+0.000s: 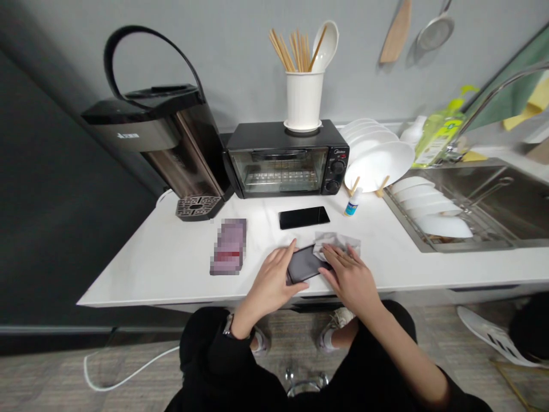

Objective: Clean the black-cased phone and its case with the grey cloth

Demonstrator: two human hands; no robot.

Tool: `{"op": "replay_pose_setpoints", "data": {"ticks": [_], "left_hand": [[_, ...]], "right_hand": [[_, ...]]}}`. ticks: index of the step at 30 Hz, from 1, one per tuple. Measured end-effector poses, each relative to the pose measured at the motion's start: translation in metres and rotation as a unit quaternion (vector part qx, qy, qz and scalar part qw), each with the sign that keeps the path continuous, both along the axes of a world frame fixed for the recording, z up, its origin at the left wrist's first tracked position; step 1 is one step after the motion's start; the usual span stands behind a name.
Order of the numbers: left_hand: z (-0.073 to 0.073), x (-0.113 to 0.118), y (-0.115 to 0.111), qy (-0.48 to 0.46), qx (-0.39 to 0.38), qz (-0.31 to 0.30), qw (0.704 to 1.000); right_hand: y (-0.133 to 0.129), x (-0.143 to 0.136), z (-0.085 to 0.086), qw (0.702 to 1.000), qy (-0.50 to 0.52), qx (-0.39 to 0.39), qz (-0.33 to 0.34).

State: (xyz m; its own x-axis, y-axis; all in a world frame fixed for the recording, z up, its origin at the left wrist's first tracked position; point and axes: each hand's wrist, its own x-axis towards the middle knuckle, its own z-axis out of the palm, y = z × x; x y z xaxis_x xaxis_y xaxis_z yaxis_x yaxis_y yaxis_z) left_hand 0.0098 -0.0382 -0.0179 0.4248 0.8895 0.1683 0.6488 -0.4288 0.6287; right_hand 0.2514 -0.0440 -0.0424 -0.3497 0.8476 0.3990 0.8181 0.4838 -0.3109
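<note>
A flat dark grey phone case (305, 264), or a thing shaped like one, lies near the counter's front edge. My left hand (274, 277) grips its left end, thumb and fingers along opposite edges. Under the fingers of my right hand (348, 274) is a crumpled whitish tissue (352, 245), pressed onto the right end of the case; the part below the fingers is hidden. Just behind lies a black phone (304, 218), screen up. A small white bottle with a blue label (351, 205) stands to its right. To the left is a blurred-out purple packet (229, 246).
A black toaster oven (283, 166) carries a white cup (303, 97) of chopsticks and a spoon. On the left stands a water dispenser (180, 154). White plates (380, 163) stand in a rack beside the sink (412, 233). Another person's shoe (493, 335) shows at lower right.
</note>
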Motion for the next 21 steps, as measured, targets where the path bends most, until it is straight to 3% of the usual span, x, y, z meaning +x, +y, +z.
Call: {"op": "replay_pose_setpoints", "data": {"ticks": [3,6,9,11,13,15,19,21], "left_hand": [[0.002,0.001,0.001,-0.007,-0.006,0.003,1.000],[0.000,0.005,0.002,0.008,-0.009,0.005,1.000],[-0.003,0.007,0.002,0.016,-0.011,0.007,1.000],[-0.003,0.007,0.001,0.009,-0.009,0.017,1.000],[-0.003,0.009,0.002,0.005,-0.004,0.021,1.000],[-0.002,0.010,0.004,0.006,0.003,0.017,1.000],[-0.003,0.009,0.006,0.016,-0.010,0.004,1.000],[-0.003,0.007,0.003,0.020,-0.013,0.011,1.000]], "right_hand": [[-0.009,-0.023,0.004,1.000,0.009,-0.009,-0.012],[-0.017,-0.047,0.011,0.996,0.032,-0.044,0.072],[-0.016,-0.036,0.016,0.984,0.043,-0.086,0.152],[-0.011,-0.008,0.016,0.986,0.028,-0.093,0.134],[-0.005,0.017,0.016,0.996,0.007,-0.067,0.066],[-0.002,0.021,0.014,0.999,-0.007,-0.032,0.015],[-0.011,-0.023,0.012,0.994,0.000,-0.037,0.102],[-0.013,-0.032,0.012,0.987,-0.003,-0.054,0.150]]}}
